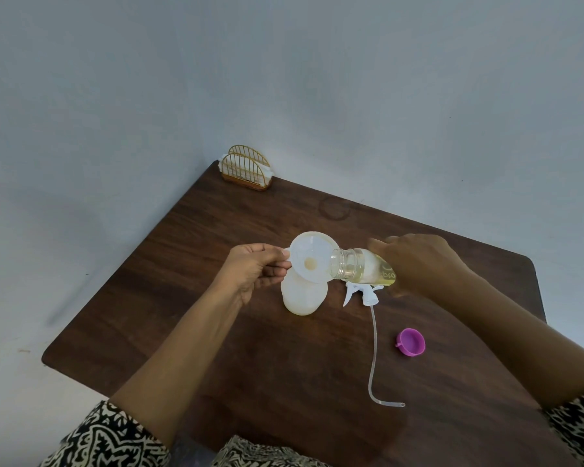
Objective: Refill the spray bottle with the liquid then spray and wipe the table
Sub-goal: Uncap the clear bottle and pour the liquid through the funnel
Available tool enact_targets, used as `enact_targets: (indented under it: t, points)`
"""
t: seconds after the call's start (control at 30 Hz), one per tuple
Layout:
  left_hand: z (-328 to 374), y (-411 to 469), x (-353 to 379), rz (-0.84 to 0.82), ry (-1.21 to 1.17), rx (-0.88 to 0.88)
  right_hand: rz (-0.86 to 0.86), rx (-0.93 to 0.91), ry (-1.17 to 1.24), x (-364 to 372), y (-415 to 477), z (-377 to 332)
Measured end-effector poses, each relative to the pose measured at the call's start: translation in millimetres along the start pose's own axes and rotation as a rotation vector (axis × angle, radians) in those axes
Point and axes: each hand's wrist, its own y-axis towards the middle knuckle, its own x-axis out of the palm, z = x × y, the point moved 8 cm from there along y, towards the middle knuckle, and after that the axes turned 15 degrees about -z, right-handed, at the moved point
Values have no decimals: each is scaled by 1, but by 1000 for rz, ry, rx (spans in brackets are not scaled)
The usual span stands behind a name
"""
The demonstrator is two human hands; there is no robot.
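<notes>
Single view, head-worn, wide-angle. Looks forward and steeply down over the brown surface (149, 315), near enough that both forearms (182, 348) enter from the bottom edge. Surface sits skewed in frame; pale grey background (284, 79) fills the upper half.

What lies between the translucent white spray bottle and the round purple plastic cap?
Head view: the detached white plastic trigger sprayer head with its long clear dip tube lies there.
</notes>
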Motion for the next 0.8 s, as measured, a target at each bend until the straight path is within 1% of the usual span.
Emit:
enact_targets:
  t: [0.8]
  points:
    - [1,-1,0,15,9,-1,-27,-9,2,3,2,0]
